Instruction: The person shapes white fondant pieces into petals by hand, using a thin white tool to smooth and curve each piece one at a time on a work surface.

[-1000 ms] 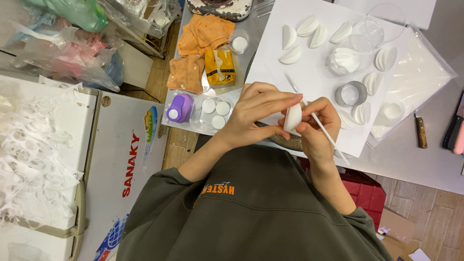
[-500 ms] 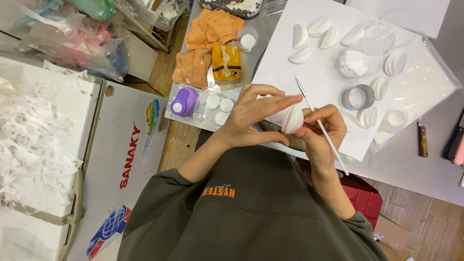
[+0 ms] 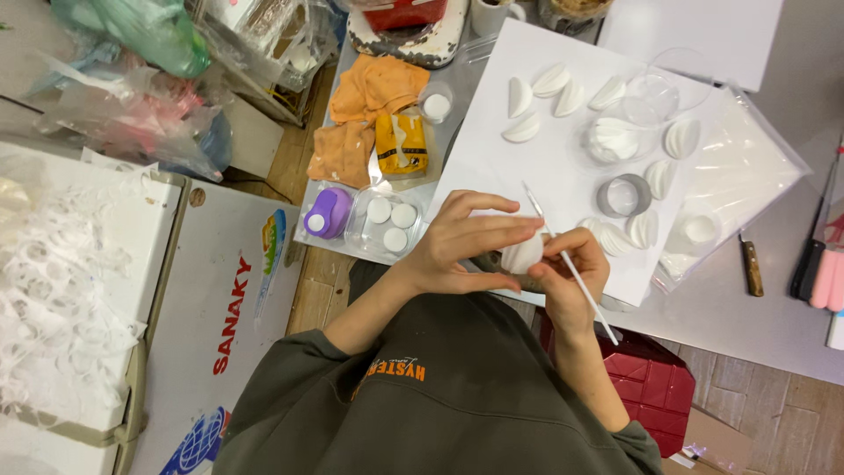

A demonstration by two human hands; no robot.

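My left hand (image 3: 462,246) grips a small white shell-shaped dough piece (image 3: 521,255) between thumb and fingertips, just in front of my chest. My right hand (image 3: 571,274) touches the same piece from the right and holds a thin white stick tool (image 3: 576,268), which slants from upper left to lower right. Both hands hover over the near edge of a white sheet (image 3: 492,158) on the table. Several more white shell pieces (image 3: 552,81) lie on that sheet.
A metal ring cutter (image 3: 622,195) and a clear cup (image 3: 608,139) sit on the sheet. To the left are a tray of white discs (image 3: 391,224), a purple punch (image 3: 327,213), orange cloths (image 3: 374,92) and a yellow packet (image 3: 401,142). Knives (image 3: 752,264) lie right. A white chest (image 3: 220,334) stands left.
Both hands stay together on the white piece. They sit slightly lower and nearer my chest in the view, and the stick has tilted a little more upright.
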